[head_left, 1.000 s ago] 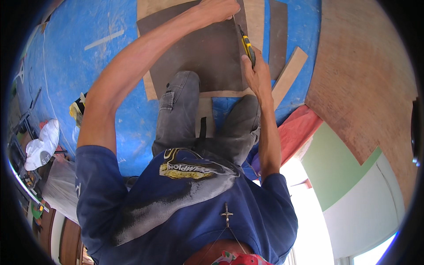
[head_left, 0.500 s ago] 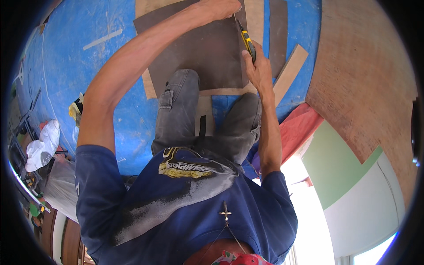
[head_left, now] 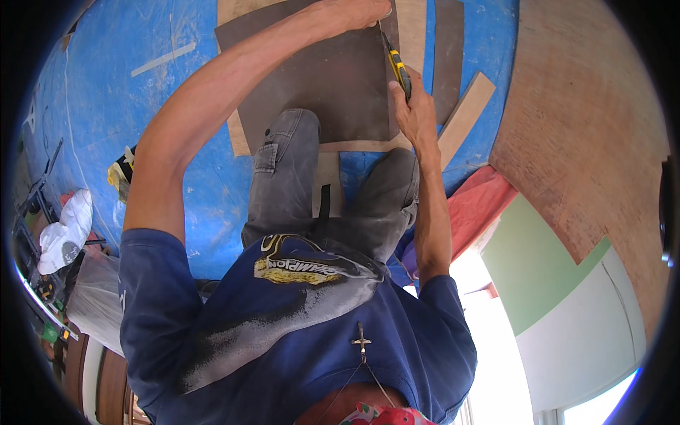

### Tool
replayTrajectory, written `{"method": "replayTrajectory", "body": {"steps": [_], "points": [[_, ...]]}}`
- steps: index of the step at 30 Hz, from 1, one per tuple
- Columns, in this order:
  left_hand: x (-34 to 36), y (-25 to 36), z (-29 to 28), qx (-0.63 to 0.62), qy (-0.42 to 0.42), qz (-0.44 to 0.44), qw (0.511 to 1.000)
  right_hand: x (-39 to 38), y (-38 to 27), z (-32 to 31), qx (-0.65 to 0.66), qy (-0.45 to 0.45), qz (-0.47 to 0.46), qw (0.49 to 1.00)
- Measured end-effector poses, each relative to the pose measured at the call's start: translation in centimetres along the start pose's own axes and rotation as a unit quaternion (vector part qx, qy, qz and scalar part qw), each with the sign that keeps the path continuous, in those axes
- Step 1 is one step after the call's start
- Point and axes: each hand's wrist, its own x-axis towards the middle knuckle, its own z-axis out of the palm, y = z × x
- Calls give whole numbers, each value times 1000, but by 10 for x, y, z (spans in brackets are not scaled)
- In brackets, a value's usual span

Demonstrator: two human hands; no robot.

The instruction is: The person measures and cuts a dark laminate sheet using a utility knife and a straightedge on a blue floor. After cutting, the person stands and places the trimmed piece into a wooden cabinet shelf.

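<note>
My right hand (head_left: 416,106) is wrapped round a yellow and black utility knife (head_left: 398,65), its tip pointing away from me. Beneath the knife lies a dark brown sheet (head_left: 319,92), with a straight line running near its right side. My left hand (head_left: 358,13) reaches across the far part of the sheet. Its fingers are curled together close to the knife's tip, and what they pinch, if anything, is hidden. My knees in grey trousers (head_left: 283,152) rest at the sheet's near edge.
Pale wooden board (head_left: 411,35) shows under the sheet. To the right lie a narrow dark strip (head_left: 448,57) and a light wooden strip (head_left: 467,106) on blue floor covering (head_left: 106,92). A large plywood panel (head_left: 581,120) is at far right, a white bag (head_left: 65,230) at left.
Both hands and the knife stay almost in place, with only a very slight shift in the picture. The sheet still lies under them.
</note>
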Motion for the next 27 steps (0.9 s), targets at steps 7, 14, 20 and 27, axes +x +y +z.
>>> {"method": "replayTrajectory", "body": {"steps": [7,14,20,27], "points": [[0,2,-1,14,-6,-4,1000,0,-2,-1,1,-3,7,1000],[2,2,-2,17,-24,-6,1000,1,-3,-1,1,-11,17,1000],[1,2,-2,14,-18,-1,1000,0,-1,-1,-12,-14,26,1000],[-6,3,-6,16,-14,25,999,13,-5,3,-65,-28,52,996]]}}
